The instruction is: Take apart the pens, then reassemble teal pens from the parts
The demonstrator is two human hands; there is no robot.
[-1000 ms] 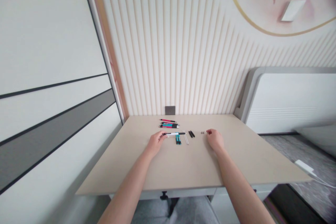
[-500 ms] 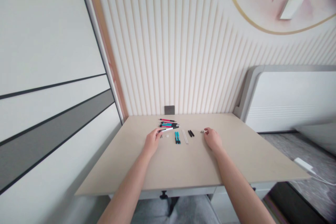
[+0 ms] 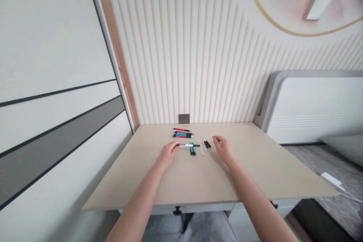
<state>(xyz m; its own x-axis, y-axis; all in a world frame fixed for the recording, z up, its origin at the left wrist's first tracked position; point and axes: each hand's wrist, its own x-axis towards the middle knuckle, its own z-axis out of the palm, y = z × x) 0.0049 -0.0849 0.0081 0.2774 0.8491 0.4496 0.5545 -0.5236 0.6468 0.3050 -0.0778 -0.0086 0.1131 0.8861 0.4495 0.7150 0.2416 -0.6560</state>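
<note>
My left hand [image 3: 169, 152] pinches a white pen with a black grip [image 3: 187, 145] near its left end, holding it level above the desk. Under its right part lie two turquoise and black pen barrels [image 3: 193, 151]. Two thin white refills [image 3: 200, 148] and two short black grips [image 3: 207, 144] lie to their right. My right hand [image 3: 224, 149] hovers just right of the black grips, fingers curled with the tips close together. Whatever is between its fingertips is too small to name. Tiny metallic parts [image 3: 220, 143] show beside its fingers; whether they rest on the desk is unclear.
Several red, blue and black pens [image 3: 183, 134] lie in a row toward the back of the beige desk [image 3: 127, 174]. A dark socket plate [image 3: 184, 118] is on the ribbed wall behind. A bed headboard [image 3: 309, 109] stands right; a white cabinet [image 3: 56, 159] stands left.
The pen in my left hand has moved slightly right and nearer, turning level over the turquoise barrels. My right hand has shifted left, away from its place right of the tiny metallic parts.
</note>
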